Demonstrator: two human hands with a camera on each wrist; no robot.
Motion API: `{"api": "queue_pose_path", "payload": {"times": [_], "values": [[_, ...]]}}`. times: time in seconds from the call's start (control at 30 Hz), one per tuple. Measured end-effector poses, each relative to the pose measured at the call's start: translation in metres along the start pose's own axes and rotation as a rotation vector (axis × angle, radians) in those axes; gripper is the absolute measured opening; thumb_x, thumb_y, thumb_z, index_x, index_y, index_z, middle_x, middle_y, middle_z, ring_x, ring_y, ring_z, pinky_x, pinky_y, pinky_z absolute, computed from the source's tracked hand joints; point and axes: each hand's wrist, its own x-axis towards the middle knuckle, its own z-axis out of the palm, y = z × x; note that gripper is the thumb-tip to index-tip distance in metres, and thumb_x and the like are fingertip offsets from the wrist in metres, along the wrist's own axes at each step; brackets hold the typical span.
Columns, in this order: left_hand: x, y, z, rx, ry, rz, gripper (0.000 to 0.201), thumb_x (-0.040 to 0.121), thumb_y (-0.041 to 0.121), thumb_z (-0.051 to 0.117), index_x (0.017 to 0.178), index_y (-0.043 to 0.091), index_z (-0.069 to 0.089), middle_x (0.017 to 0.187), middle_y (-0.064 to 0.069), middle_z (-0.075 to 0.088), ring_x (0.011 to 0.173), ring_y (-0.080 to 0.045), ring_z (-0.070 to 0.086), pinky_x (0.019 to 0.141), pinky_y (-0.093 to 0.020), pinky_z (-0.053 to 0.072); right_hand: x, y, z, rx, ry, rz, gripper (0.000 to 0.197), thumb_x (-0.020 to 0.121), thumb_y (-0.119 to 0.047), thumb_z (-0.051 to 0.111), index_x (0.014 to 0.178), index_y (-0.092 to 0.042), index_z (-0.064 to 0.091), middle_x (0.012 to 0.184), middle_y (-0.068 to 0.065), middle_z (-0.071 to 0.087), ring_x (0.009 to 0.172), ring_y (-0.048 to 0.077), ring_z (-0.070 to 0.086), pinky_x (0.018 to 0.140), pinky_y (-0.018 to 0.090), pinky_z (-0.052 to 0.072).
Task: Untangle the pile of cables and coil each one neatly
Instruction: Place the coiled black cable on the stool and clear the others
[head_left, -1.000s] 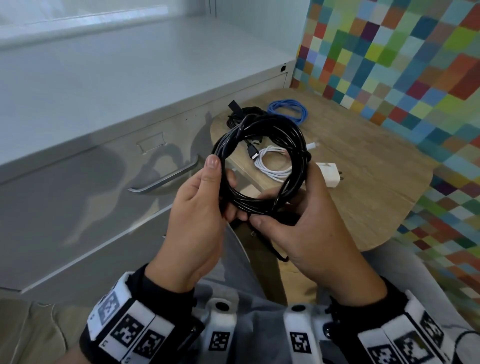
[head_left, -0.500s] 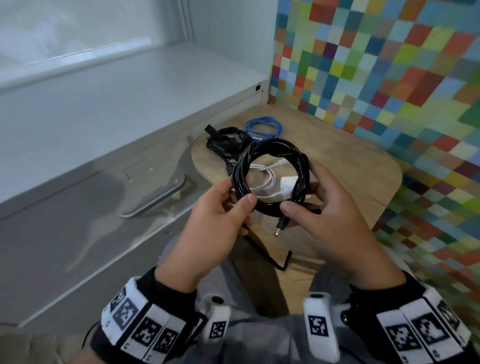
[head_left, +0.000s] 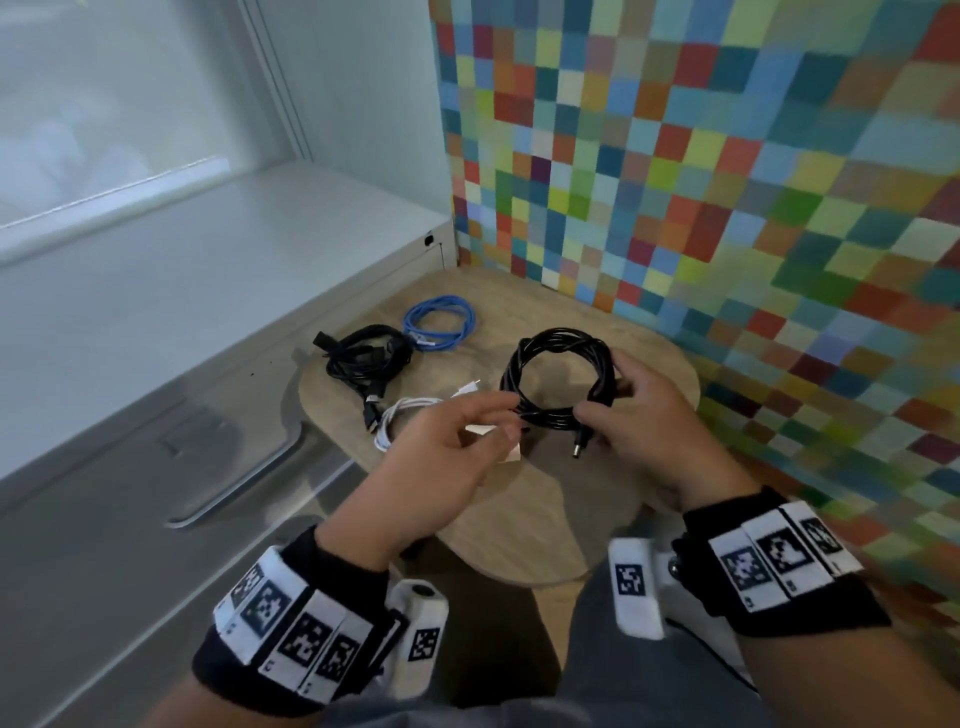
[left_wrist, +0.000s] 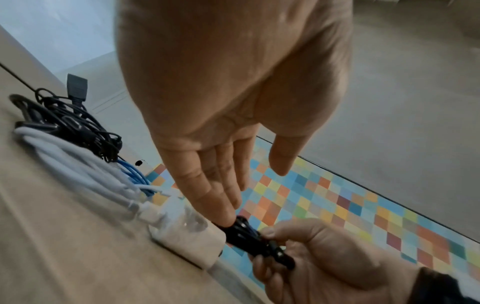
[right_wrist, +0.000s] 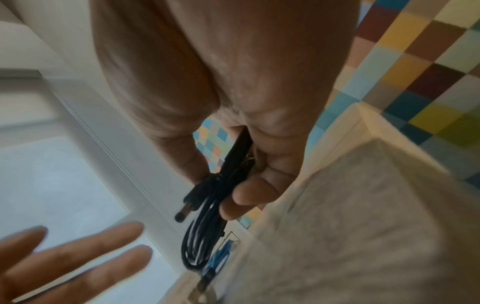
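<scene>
Right hand (head_left: 644, 415) grips the coiled black cable (head_left: 558, 382) above the wooden table (head_left: 649, 493), near its right edge; left hand (head_left: 441, 457), fingers straight, touches the coil. Wristbands (head_left: 291, 623) carry square coded markers, no legible writing. Behind stands a multicoloured checkered wall (head_left: 727, 156); a grey cabinet (head_left: 156, 364) stands at left.

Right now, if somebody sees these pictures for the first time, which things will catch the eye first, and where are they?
The eye goes first to the coiled black cable, held up above the round wooden table by the right hand, with its barrel plug poking out below; the left hand is open, fingertips at the coil. Behind rises a wall of bright multicoloured squares. On the table's left lie a blue cable coil, a black cable bundle and a white cable.
</scene>
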Motion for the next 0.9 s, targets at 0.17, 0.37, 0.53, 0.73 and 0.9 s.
{"api": "queue_pose_path", "payload": {"times": [0.17, 0.37, 0.53, 0.73, 0.9], "values": [[0.003, -0.006, -0.016, 0.056, 0.125, 0.013, 0.016, 0.100, 0.025, 0.063, 0.108, 0.033, 0.075, 0.096, 0.009, 0.076, 0.087, -0.008, 0.071, 0.079, -0.033, 0.059, 0.010, -0.005, -0.006, -0.184, -0.028, -0.003, 0.061, 0.094, -0.034, 0.073, 0.150, -0.025, 0.051, 0.140, -0.011, 0.057, 0.130, 0.013, 0.054, 0.108, 0.030, 0.041], [-0.009, -0.012, -0.038, 0.091, 0.211, -0.005, 0.018, 0.100, 0.019, 0.063, 0.099, 0.030, 0.077, 0.092, 0.001, 0.077, 0.083, -0.021, 0.072, 0.079, -0.041, 0.056, 0.003, -0.016, -0.008, -0.406, -0.047, -0.093, 0.056, 0.093, -0.043, 0.070, 0.146, -0.029, 0.056, 0.162, -0.001, 0.036, 0.150, 0.015, 0.029, 0.112, 0.023, 0.018], [-0.020, -0.025, -0.057, 0.076, 0.270, -0.044, 0.016, 0.102, 0.016, 0.061, 0.101, 0.021, 0.076, 0.089, -0.003, 0.077, 0.078, -0.020, 0.069, 0.080, -0.045, 0.054, -0.005, -0.040, 0.004, -0.275, -0.001, -0.258, 0.035, 0.093, -0.039, 0.071, 0.126, -0.031, 0.068, 0.132, -0.007, 0.060, 0.122, 0.006, 0.053, 0.107, 0.024, 0.040], [-0.040, -0.037, -0.084, 0.175, 0.297, -0.073, 0.016, 0.102, 0.020, 0.059, 0.101, 0.019, 0.075, 0.088, -0.004, 0.076, 0.077, -0.021, 0.070, 0.078, -0.037, 0.056, -0.014, -0.079, 0.036, -0.283, -0.167, -0.324, 0.031, 0.094, -0.040, 0.070, 0.124, -0.031, 0.070, 0.097, -0.024, 0.059, 0.102, -0.006, 0.054, 0.089, 0.012, 0.044], [-0.058, -0.068, -0.121, 0.370, 0.248, -0.200, 0.017, 0.101, 0.029, 0.060, 0.103, 0.021, 0.074, 0.086, 0.004, 0.076, 0.078, -0.013, 0.071, 0.082, -0.035, 0.056, -0.034, -0.091, 0.059, -0.451, -0.427, -0.339, 0.034, 0.091, -0.051, 0.068, 0.123, -0.037, 0.069, 0.105, -0.019, 0.068, 0.093, -0.005, 0.063, 0.082, 0.018, 0.051]]}}
